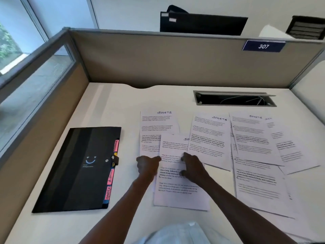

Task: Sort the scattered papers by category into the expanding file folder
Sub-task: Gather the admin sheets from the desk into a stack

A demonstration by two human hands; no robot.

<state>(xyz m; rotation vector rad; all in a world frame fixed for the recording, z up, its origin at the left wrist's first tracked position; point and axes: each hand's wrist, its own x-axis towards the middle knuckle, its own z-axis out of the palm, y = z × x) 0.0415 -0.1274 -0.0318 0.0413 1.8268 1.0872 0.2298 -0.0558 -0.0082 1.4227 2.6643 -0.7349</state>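
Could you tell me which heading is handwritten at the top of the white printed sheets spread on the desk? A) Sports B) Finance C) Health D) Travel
A: the white printed sheets show "SPORTS" handwritten at their top edges, legible on three of them.

**Cubicle desk and its surroundings, seen from above**

A white desk is enclosed by tan fabric partitions with grey metal frames. The left partition carries a glass upper panel. A blue plate reading "307" hangs on the rear partition's top rail. A rectangular cable slot, lid raised, is set in the desk, with wires visible inside. Beyond the rear partition stand a black monitor back and white wall. A window at left admits daylight.
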